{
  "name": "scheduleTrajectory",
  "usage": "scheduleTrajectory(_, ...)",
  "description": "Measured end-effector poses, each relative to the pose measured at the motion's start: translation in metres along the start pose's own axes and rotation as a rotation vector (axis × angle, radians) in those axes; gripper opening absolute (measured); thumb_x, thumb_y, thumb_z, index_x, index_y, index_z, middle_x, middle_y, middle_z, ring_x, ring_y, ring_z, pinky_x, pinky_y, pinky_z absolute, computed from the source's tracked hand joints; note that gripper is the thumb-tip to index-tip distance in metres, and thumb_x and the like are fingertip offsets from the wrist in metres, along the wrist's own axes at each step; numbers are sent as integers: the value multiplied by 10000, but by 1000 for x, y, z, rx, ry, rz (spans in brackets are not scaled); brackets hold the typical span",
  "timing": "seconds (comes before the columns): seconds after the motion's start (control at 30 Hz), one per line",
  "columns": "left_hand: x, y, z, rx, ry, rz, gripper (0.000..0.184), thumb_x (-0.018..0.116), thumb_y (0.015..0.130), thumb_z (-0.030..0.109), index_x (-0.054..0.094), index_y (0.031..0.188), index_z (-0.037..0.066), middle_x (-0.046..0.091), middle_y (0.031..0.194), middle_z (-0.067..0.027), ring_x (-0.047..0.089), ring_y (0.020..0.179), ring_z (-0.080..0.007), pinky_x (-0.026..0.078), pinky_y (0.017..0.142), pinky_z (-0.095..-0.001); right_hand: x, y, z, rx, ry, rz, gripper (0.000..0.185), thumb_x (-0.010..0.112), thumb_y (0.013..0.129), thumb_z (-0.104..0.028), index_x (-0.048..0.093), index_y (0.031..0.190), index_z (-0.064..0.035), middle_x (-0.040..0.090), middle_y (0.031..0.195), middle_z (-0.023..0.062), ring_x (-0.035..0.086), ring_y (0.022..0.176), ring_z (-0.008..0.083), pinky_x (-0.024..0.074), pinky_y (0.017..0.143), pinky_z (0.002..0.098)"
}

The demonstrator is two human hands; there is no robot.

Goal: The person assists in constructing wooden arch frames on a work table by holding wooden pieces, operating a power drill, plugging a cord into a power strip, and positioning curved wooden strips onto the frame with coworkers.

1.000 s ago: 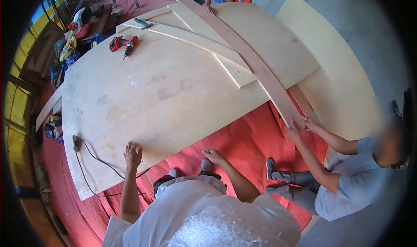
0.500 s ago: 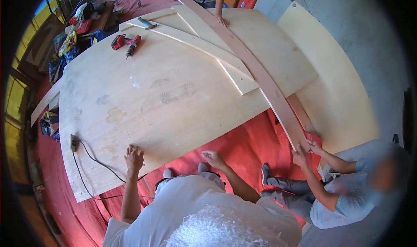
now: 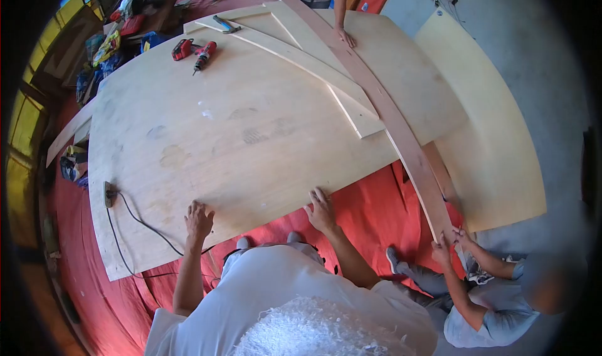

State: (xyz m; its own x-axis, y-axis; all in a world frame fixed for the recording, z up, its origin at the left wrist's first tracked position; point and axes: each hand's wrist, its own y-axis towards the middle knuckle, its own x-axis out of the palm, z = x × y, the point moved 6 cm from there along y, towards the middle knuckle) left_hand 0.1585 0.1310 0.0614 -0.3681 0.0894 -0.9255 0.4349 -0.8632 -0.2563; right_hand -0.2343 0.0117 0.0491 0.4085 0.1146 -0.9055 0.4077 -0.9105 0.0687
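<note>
My left hand (image 3: 199, 219) rests near the front edge of a big plywood sheet (image 3: 213, 168), fingers spread and holding nothing. At the same edge, further right, is my right hand (image 3: 320, 210), its fingers stretched onto the wood and apart. A black cable (image 3: 147, 225) runs left of my left hand to a socket box (image 3: 109, 195) on the sheet. A long reddish plank (image 3: 376, 91) crosses the sheet's right side. One person's hand (image 3: 345, 37) presses on it at the far end, while another person's hands (image 3: 441, 251) grip its near end.
Several pale wooden strips (image 3: 288, 57) lie beside the plank, with a hammer (image 3: 226, 25) on one. A red cordless drill (image 3: 204, 56) and a red battery tool part (image 3: 182, 49) lie nearby. Red sheeting (image 3: 370, 221) covers the floor. Another pale panel (image 3: 495, 136) is at right.
My right hand has moved forward from above the red floor onto the plywood's edge. The person at right has shifted lower in view with the plank's near end. My left hand stays at the edge.
</note>
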Motion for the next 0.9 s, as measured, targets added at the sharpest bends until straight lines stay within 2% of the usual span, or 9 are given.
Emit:
scheduleTrajectory(0.13,6,-3,16,-26,61,-65,555,637,841,375,503,1310,111,332,1462,-183,317,1345,-364,305,1029,-615,-2,-9,-6,-77,-79,10,665,651,837,-293,402,1333,74,319,1436,247,310,1337,391,261,1110,451)
scheduleTrajectory(0.27,28,0,67,191,7,-63,641,613,857,403,414,1402,129,247,1510,-201,234,1392,-379,248,1047,-647,0,-8,-2,-19,24,-31,699,663,824,-295,382,1349,72,306,1445,258,276,1361,392,244,1132,439)
scheduleTrajectory(0.43,46,4,127,353,17,-124,610,600,868,413,439,1381,124,265,1503,-196,242,1392,-367,231,1054,-654,4,-11,4,-17,45,-4,708,678,810,-282,386,1352,70,309,1450,250,270,1369,381,247,1134,433)
scheduleTrajectory(0.63,36,11,137,389,57,-185,555,621,862,380,479,1341,138,310,1489,-156,268,1383,-346,236,1039,-678,14,-9,9,19,93,25,692,688,798,-265,411,1339,67,307,1460,229,253,1380,371,238,1139,427)
scheduleTrajectory(0.73,38,8,134,427,69,-168,562,636,854,365,474,1346,145,305,1494,-149,265,1386,-343,247,1033,-679,7,-10,6,-61,4,119,656,696,789,-262,454,1298,74,395,1395,251,358,1322,380,358,1053,442)
scheduleTrajectory(0.83,43,10,135,427,77,-163,568,642,849,355,470,1352,154,293,1500,-150,263,1388,-342,259,1029,-677,10,7,28,-36,223,-58,620,670,816,-268,464,1287,77,443,1354,261,403,1288,384,342,1065,441)
scheduleTrajectory(0.9,46,13,135,405,89,-184,570,643,848,351,468,1357,166,286,1504,-150,265,1387,-343,265,1027,-675,-11,20,66,195,393,84,591,637,848,-204,419,1308,95,480,1320,268,434,1261,391,310,1092,440)
